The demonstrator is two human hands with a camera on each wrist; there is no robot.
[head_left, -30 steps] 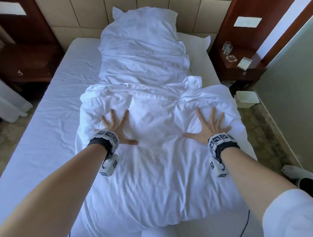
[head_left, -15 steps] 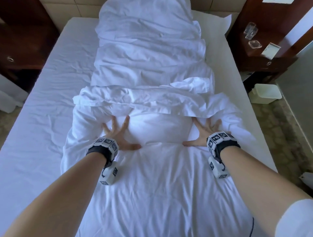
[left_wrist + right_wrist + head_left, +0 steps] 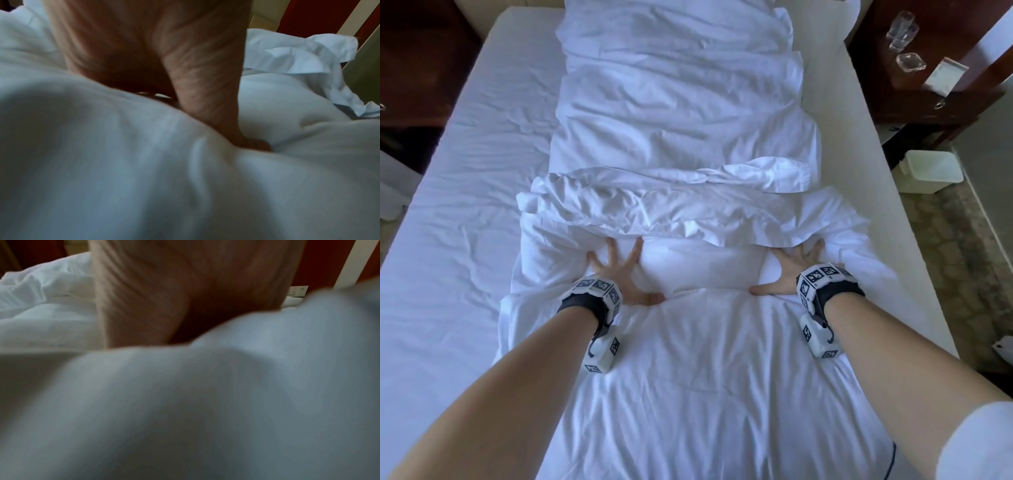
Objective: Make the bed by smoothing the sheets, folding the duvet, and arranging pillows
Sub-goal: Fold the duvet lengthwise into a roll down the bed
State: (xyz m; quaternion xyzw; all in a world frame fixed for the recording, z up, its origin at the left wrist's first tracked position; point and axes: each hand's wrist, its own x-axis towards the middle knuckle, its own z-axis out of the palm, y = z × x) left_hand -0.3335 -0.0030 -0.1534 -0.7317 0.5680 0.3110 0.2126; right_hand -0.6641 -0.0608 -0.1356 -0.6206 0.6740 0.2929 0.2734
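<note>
We press L hand (image 3: 619, 274) & R hand (image 3: 789, 272) flat on white duvet (image 3: 688, 359), fingers splayed; its rumpled fold (image 3: 654, 212) touches our fingertips.

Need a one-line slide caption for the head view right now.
Left hand and right hand press flat, fingers spread, on the white duvet lying lengthwise down the bed.

No legible text or labels
</note>
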